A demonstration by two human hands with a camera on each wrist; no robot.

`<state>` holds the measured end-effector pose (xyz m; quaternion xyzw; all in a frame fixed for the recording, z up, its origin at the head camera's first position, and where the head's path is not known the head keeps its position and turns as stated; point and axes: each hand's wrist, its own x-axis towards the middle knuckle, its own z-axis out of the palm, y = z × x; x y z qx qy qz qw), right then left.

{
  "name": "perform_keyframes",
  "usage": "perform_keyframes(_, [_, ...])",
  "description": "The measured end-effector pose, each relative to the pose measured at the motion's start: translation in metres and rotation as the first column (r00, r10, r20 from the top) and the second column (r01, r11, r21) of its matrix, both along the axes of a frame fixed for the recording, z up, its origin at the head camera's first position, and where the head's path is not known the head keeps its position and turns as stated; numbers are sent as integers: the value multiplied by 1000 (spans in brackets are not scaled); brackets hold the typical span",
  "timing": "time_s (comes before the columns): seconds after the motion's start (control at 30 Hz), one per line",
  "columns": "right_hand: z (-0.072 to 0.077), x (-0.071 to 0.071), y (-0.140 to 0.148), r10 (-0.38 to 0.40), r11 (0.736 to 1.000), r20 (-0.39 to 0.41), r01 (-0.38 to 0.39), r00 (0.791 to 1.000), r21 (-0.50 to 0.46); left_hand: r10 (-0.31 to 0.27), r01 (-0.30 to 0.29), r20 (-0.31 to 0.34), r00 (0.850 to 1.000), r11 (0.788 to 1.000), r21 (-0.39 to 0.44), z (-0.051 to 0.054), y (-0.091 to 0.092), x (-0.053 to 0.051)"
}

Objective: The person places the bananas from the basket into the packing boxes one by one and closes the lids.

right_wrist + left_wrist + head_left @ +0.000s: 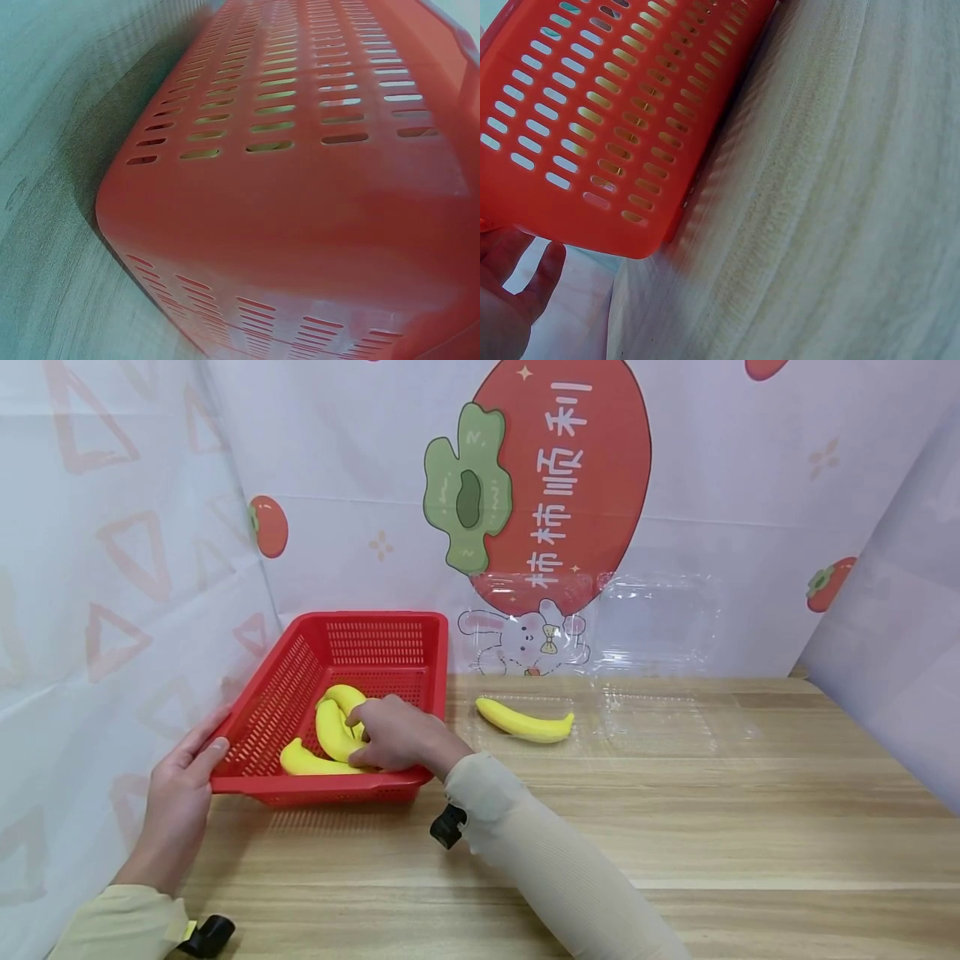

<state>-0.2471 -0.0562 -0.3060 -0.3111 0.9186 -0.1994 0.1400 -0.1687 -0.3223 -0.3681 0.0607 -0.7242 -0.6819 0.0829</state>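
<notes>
Your left hand (180,785) held the red basket (300,786) by its near left corner, while your right hand (396,732) reached among the yellow bananas (331,732) inside. To the right, a lone banana (525,723) lay in one clear container (553,702), with a second container (660,722) beside it.

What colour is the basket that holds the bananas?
The basket is red all over, its slotted walls included; the head view shows it best.
</notes>
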Motion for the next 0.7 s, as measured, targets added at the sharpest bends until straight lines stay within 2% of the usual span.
perform_keyframes(0.37, [-1, 1, 4, 29, 999, -61, -31, 998, -43, 2, -2, -18, 1000, 1000, 17, 0, 0, -1])
perform_keyframes(0.7, [-2, 1, 7, 59, 991, -68, -67, 996, -120, 5, -5, -15, 1000, 1000, 17, -1, 0, -1])
